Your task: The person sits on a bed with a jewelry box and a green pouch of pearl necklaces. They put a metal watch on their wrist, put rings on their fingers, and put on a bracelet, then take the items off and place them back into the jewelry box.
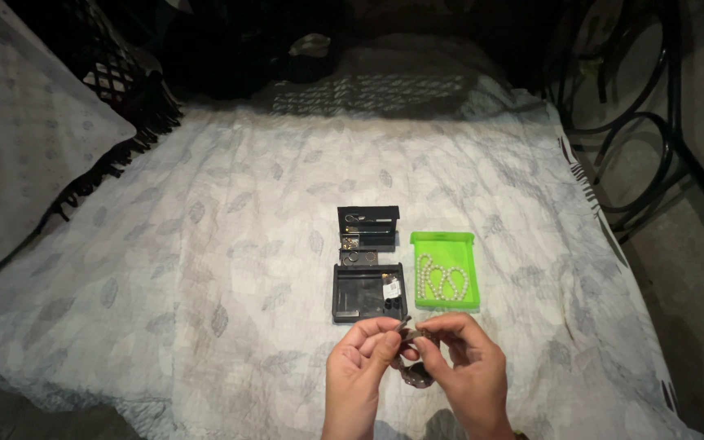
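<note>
Below the black box (369, 293), left hand (358, 367) and right hand (466, 367), fingers (391, 334) pinching a metal watch (414, 358) between them

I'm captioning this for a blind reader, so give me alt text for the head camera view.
Two bare hands, left hand and right hand, hold a metal wristwatch between them above a bed with a leaf-patterned white bedspread. Just beyond lie an open black case of small parts and a green tray holding a pearl necklace.
</note>
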A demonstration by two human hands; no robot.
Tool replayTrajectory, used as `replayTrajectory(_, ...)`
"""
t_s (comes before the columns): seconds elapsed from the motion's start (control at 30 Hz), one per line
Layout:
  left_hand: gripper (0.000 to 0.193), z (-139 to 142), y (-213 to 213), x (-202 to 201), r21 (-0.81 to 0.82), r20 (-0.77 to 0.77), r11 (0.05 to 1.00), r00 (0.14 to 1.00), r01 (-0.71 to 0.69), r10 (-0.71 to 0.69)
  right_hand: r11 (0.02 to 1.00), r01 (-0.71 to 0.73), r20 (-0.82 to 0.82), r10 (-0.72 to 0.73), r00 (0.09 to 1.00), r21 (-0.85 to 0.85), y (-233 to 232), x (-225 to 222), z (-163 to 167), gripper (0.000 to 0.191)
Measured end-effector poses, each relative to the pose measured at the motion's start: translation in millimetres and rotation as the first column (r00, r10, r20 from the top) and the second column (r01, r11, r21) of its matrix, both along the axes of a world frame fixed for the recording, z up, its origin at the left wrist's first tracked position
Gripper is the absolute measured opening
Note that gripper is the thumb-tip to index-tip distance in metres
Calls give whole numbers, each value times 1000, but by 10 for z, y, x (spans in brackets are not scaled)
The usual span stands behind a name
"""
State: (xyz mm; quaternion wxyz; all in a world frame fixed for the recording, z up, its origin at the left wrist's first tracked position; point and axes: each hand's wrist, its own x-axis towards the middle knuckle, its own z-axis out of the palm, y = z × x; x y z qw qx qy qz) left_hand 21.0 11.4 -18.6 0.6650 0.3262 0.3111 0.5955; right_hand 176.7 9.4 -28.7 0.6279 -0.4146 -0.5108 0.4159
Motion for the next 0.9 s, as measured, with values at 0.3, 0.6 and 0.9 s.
replayTrajectory(0.3, 25, 75, 8, -21, -24, 1, 1000, 1000, 13, -13, 998, 55, -9, -55, 998, -33, -5, -24, 25, 20)
replayTrajectory(0.6, 22, 107, 9, -48, -22, -52, 1000, 999, -7, 6, 990, 97, -74, -105, 992, -105, 7, 49, 71, 19)
replayTrajectory(0.9, 21, 100, 3, -48, -24, -51, 1000, 999, -6, 5, 986, 133, -153, -147, 977, -98, 18, 56, 191, 18)
